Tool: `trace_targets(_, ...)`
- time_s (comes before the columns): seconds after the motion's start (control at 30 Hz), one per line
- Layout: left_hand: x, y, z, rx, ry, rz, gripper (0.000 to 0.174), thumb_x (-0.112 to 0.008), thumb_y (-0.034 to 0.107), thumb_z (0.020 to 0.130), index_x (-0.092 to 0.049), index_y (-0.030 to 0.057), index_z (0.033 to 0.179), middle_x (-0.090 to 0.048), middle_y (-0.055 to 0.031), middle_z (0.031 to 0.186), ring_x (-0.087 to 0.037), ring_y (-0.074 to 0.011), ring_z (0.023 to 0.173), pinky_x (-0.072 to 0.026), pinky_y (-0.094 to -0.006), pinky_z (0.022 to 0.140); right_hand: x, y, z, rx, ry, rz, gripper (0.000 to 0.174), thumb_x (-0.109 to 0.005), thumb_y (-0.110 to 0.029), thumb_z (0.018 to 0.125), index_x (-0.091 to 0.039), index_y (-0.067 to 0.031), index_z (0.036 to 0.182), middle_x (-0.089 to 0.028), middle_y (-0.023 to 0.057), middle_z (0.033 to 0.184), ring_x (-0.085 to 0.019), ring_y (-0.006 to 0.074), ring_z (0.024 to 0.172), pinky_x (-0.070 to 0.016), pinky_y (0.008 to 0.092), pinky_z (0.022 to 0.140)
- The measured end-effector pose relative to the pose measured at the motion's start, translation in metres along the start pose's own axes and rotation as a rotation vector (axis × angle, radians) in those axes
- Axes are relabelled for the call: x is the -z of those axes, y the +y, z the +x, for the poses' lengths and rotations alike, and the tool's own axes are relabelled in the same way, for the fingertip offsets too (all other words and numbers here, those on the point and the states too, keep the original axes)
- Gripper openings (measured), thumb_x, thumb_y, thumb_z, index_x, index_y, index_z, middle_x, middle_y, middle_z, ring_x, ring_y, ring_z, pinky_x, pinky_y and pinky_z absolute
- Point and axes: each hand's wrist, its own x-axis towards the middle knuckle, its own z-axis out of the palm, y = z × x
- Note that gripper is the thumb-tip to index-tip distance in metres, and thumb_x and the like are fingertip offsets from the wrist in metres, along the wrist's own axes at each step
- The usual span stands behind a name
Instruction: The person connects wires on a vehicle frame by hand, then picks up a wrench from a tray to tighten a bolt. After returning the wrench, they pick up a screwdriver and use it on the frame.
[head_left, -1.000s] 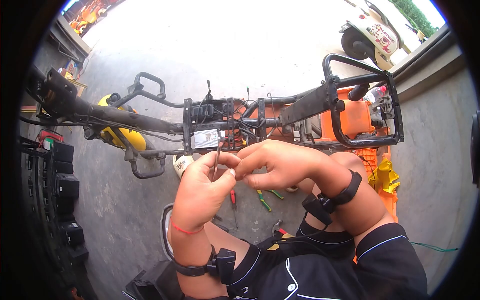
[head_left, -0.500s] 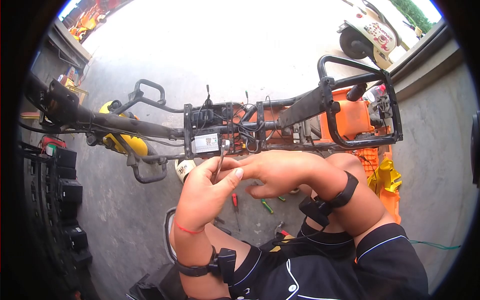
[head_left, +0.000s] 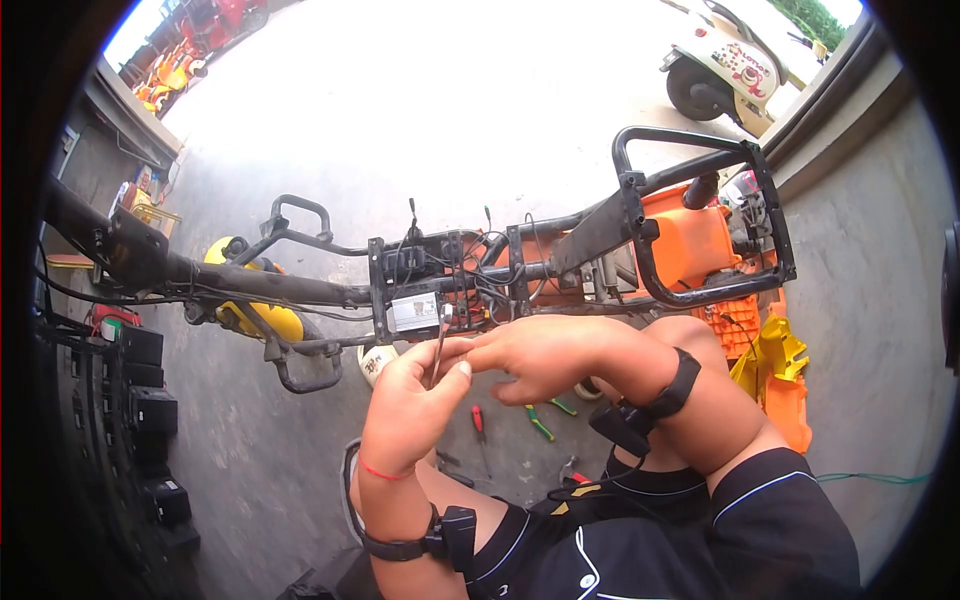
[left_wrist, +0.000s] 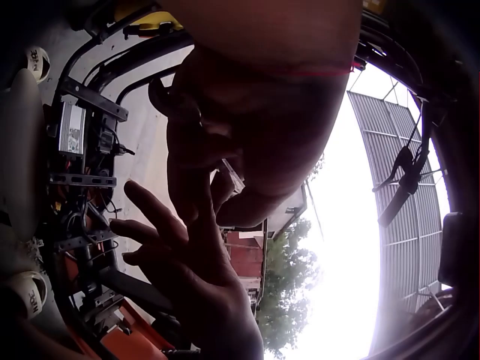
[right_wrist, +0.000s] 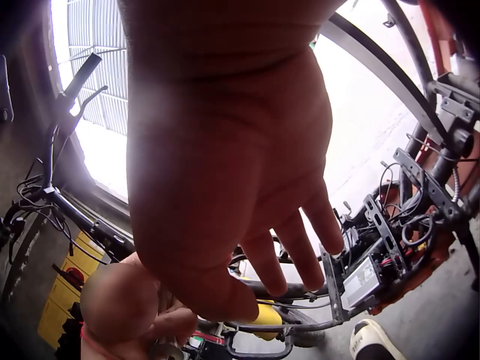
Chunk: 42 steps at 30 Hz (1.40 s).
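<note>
My left hand [head_left: 408, 410] holds a slim metal wrench [head_left: 440, 345] between thumb and fingers, its open end pointing up and away from me. The wrench's forked jaw [left_wrist: 166, 101] shows dark in the left wrist view. My right hand [head_left: 540, 358] reaches across from the right, its index fingertip right at the left hand's fingers, the other fingers loosely extended. Just beyond both hands lies a black vehicle frame [head_left: 270, 282], carrying a silver labelled box [head_left: 414, 312] and loose black cables [head_left: 490, 280].
On the floor below lie a red screwdriver [head_left: 479, 424], green-handled pliers [head_left: 540, 424] and a hammer [head_left: 571, 470]. Black boxes [head_left: 152, 410] line the left side. Orange bodywork [head_left: 690, 235] and a yellow piece [head_left: 775, 350] are at right; a white scooter [head_left: 735, 70] stands behind.
My right thumb has drawn back from beside the left thumb, while the right index stays at the left fingers. The wrench's open end has turned into view. The head view has shifted slightly.
</note>
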Motion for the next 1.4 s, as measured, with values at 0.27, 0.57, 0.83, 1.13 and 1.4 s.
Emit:
trace_targets(0.27, 0.0006, 0.0004, -0.0017, -0.032, 0.006, 0.073, 0.029, -0.054, -0.005, 0.092, -0.068, -0.0058, 0.118, -0.070, -0.0075, 0.106, -0.063, -0.0117, 0.091, -0.0504, -0.0252, 0.083, -0.0073, 0.0095, 0.0021, 0.066, 0.035, -0.037, 0.056, -0.060, -0.015, 0.081, -0.055, -0.0102, 0.136, -0.058, 0.0159, 0.135, -0.060, 0.0354, 0.117, -0.0507, 0.0447, 0.096)
trace_targets(0.57, 0.0003, -0.0011, -0.0008, -0.071, 0.013, 0.072, 0.032, -0.052, -0.007, 0.091, -0.068, -0.0055, 0.119, -0.071, -0.0087, 0.110, -0.064, -0.0117, 0.092, -0.0518, -0.0254, 0.083, -0.0028, 0.0060, 0.0008, 0.048, 0.037, 0.019, 0.057, -0.061, -0.015, 0.081, -0.055, -0.0099, 0.138, -0.058, 0.0161, 0.136, -0.060, 0.0357, 0.118, -0.0501, 0.0450, 0.097)
trace_targets(0.83, -0.0010, 0.0010, -0.0019, -0.026, 0.017, 0.084, 0.031, -0.055, -0.006, 0.091, -0.068, -0.0048, 0.119, -0.071, -0.0057, 0.104, -0.064, -0.0103, 0.090, -0.0508, -0.0243, 0.082, -0.0063, 0.0108, 0.0026, 0.067, 0.014, -0.012, 0.056, -0.061, -0.016, 0.082, -0.054, -0.0103, 0.137, -0.059, 0.0170, 0.134, -0.061, 0.0364, 0.116, -0.0506, 0.0460, 0.095)
trace_targets(1.13, -0.0002, -0.0013, -0.0005, -0.060, 0.033, 0.129, 0.033, -0.054, -0.006, 0.088, -0.069, -0.0041, 0.117, -0.072, -0.0064, 0.103, -0.065, -0.0110, 0.090, -0.0518, -0.0246, 0.080, -0.0047, 0.0066, 0.0010, 0.069, 0.031, 0.008, 0.058, -0.061, -0.016, 0.082, -0.052, -0.0109, 0.139, -0.058, 0.0162, 0.136, -0.060, 0.0368, 0.116, -0.0506, 0.0460, 0.096)
trace_targets(1.4, -0.0042, 0.0023, -0.0026, -0.051, 0.017, 0.087, 0.030, -0.061, -0.004, 0.089, -0.066, -0.0054, 0.119, -0.071, -0.0054, 0.103, -0.065, -0.0073, 0.089, -0.0498, -0.0205, 0.077, -0.0056, 0.0103, 0.0016, 0.055, 0.003, -0.014, 0.054, -0.061, -0.017, 0.082, -0.054, -0.0070, 0.135, -0.059, 0.0177, 0.133, -0.061, 0.0378, 0.114, -0.0508, 0.0469, 0.095)
